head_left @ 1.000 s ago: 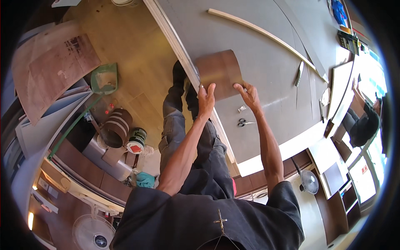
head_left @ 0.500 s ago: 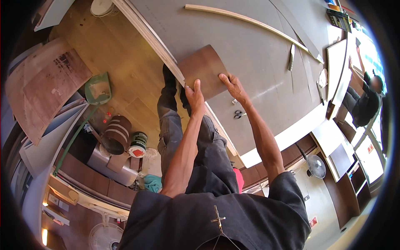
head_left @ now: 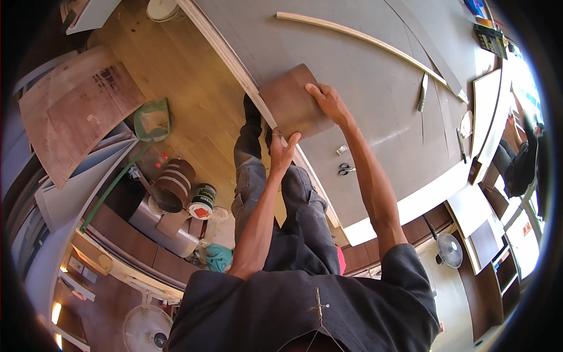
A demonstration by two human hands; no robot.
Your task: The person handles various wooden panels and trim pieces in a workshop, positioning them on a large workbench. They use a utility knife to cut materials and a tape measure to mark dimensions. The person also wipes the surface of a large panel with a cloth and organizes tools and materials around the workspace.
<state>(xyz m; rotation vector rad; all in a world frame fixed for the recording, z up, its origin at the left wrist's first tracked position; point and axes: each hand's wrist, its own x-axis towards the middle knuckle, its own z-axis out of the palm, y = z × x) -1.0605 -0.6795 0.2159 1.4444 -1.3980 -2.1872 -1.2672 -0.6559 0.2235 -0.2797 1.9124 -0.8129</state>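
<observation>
A small brown rectangular sheet [head_left: 293,102] lies on the grey worktop, reaching its left edge. My left hand [head_left: 284,152] grips the sheet's near edge, thumb up, its fingers partly hidden at the worktop edge. At the sheet's right edge is my right hand [head_left: 329,104], fingertips on the upper face and the rest curled along the side. A pair of scissors [head_left: 346,169] with dark handles lies to the right of my left hand, near a small clear item [head_left: 342,149].
Across the worktop [head_left: 375,111] stretches a long wooden strip [head_left: 363,44]; a knife-like tool [head_left: 423,92] lies beyond my right hand. On the floor at left are a green dustpan [head_left: 152,120], a brown bucket [head_left: 174,185] and a paint can [head_left: 203,200]. Another person [head_left: 519,167] works at far right.
My right hand has shifted from the sheet's right corner further up along its side. My left hand has slid slightly down its near edge. The whole view has shifted a little.
</observation>
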